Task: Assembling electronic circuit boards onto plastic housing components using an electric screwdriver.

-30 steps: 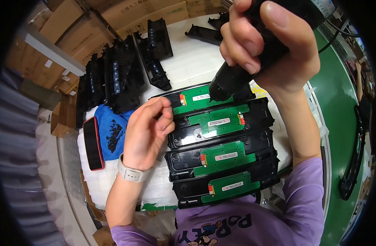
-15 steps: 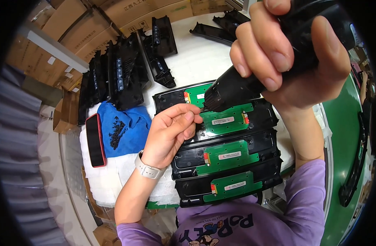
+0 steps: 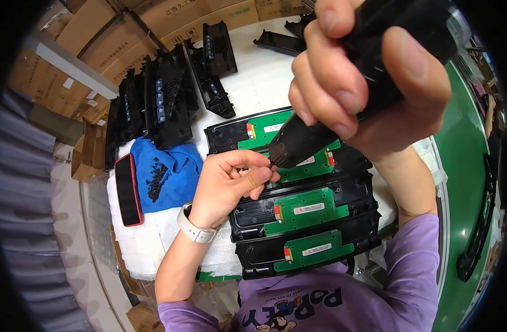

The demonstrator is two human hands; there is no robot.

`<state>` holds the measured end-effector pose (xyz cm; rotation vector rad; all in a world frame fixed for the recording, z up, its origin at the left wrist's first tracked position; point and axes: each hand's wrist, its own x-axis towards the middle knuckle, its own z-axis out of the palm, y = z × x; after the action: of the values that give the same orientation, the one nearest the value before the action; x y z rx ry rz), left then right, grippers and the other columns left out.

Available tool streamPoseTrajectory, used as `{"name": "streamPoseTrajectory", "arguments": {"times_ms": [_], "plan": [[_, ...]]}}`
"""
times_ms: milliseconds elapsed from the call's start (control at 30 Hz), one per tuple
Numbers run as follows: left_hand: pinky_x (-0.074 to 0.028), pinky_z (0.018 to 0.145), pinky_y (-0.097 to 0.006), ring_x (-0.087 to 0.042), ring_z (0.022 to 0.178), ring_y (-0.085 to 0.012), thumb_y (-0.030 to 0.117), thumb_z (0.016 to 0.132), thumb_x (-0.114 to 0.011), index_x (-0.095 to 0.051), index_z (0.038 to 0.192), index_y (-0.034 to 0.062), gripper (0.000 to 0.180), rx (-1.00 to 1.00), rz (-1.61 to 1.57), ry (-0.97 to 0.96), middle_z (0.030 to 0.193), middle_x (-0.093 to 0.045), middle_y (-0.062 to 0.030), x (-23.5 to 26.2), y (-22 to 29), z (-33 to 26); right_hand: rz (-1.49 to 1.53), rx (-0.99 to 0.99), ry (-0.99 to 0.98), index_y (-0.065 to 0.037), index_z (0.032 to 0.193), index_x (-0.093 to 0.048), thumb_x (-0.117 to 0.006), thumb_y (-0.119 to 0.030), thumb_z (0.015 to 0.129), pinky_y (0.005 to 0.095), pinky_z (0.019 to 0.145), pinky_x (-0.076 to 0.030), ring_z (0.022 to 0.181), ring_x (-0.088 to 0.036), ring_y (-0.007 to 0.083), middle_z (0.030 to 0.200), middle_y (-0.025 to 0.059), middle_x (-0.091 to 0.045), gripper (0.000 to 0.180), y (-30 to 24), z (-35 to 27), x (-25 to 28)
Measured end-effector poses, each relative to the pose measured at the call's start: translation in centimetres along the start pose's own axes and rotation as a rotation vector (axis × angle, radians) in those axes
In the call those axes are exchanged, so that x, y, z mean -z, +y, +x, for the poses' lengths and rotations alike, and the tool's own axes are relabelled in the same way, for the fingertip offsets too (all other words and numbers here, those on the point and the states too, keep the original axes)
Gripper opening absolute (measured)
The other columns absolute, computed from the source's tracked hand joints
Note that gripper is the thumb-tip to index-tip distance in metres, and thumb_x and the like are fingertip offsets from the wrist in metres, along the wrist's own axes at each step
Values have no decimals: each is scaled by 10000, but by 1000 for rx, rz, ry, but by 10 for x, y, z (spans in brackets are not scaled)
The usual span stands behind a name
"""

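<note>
1. Slippage seems the likeliest trouble: the tiny dark piece (image 3: 271, 164) could drop if the nose of the black power driver (image 3: 306, 138) knocks it, and fingertips this close might get nipped.
2. Hands, two: the left hand (image 3: 225, 180) pinches that piece between thumb and forefinger, though it is too small to identify; the right hand (image 3: 394, 124) is curled firmly around the driver, whose nose hangs above the second-farthest panel.
3. Counts: four black panels (image 3: 250, 214) in a row, four green boards (image 3: 300, 221), one driver, one phone (image 3: 128, 190), one blue cloth (image 3: 184, 193).
4. Dark bits (image 3: 155, 182) piled on the cloth and overlapping black housings (image 3: 173, 110) cannot be counted.
</note>
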<state>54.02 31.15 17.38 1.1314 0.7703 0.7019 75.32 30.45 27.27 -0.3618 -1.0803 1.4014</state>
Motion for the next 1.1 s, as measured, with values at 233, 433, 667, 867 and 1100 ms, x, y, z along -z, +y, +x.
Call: {"name": "streamPoseTrajectory", "arguments": {"times_ms": [233, 433, 667, 867, 1100], "plan": [[-425, 499, -173, -517, 547, -48, -22, 796, -631, -622, 880, -50, 89, -11, 247, -6, 775, -653, -99, -4, 0, -4, -41, -14, 33, -35, 953, -533, -476, -265, 863, 301, 533, -400, 439, -416, 131, 586, 19, -450, 254, 10, 5, -5], [-427, 479, -188, -528, 516, -74, -40, 764, -649, -602, 774, -55, 51, -72, 133, -28, 760, -653, -139, -5, -2, -2, -88, -18, 69, -29, 953, -531, -441, -251, 881, 288, 520, -398, 421, -396, 107, 580, 3, -432, 250, 12, 9, 0], [-405, 462, -165, -515, 522, -43, -2, 786, -654, -642, 864, -45, 89, -63, 242, 70, 735, -652, -75, -10, -8, -4, -233, -45, 165, -22, 932, -547, -470, -235, 872, 287, 512, -384, 445, -439, 113, 593, 14, -453, 234, 26, 15, -5], [-366, 423, -157, -486, 476, -31, 0, 780, -654, -654, 839, -33, 68, -139, 311, -50, 699, -649, -52, -8, 6, -8, -52, -55, 110, -28, 939, -553, -436, -255, 892, 291, 510, -407, 429, -401, 95, 578, -8, -422, 260, 13, 12, 1], [-227, 387, -157, -334, 417, -6, 109, 873, -582, -640, 881, -42, 162, -220, 91, 396, 684, -620, -58, 21, 6, 4, -287, 110, -76, -29, 944, -452, -519, -253, 812, 248, 435, -337, 408, -365, 93, 570, 12, -405, 269, 20, 21, 32]]}}
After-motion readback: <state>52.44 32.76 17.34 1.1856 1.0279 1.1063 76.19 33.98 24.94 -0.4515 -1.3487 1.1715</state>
